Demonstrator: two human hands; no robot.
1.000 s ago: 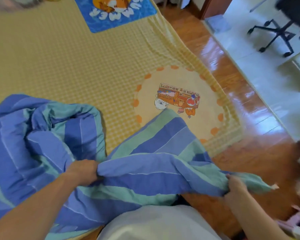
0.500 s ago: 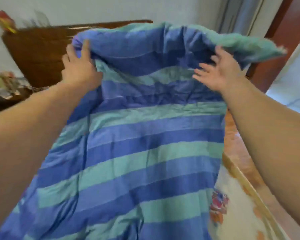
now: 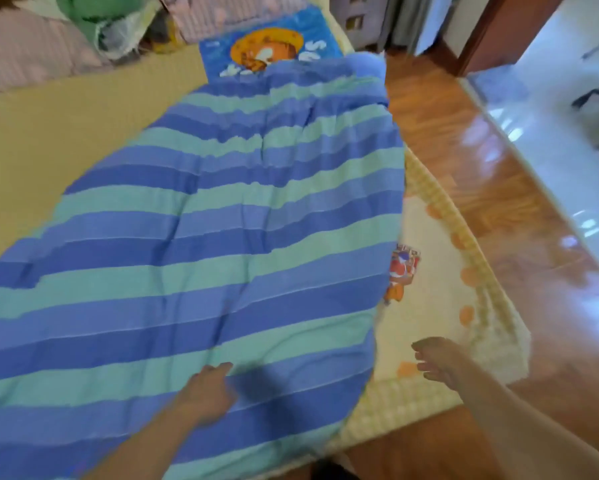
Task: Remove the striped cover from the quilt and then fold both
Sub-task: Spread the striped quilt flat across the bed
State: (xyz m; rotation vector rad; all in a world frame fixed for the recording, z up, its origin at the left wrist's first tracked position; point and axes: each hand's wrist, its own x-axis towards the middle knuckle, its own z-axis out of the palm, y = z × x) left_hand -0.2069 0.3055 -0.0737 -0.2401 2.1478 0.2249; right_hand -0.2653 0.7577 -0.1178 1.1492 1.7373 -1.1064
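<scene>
The blue and teal striped cover (image 3: 204, 237) lies spread lengthwise over the bed, its far end reaching the blue pillow. My left hand (image 3: 206, 393) hovers over the cover's near end with fingers loose and holds nothing. Off the cover's right edge, my right hand (image 3: 436, 362) is above the yellow bed sheet (image 3: 426, 306), fingers relaxed and empty. Whether the quilt is inside the cover cannot be seen.
A blue cartoon pillow (image 3: 267, 46) lies at the bed's head, with pink bedding (image 3: 24, 53) and a green bundle (image 3: 94, 15) at the far left. Polished wooden floor (image 3: 499, 202) runs along the bed's right side, then white tiles (image 3: 568, 133).
Both hands flung the bunched cover up and out, then let go. It now lies flat along the bed and both hands are empty.
</scene>
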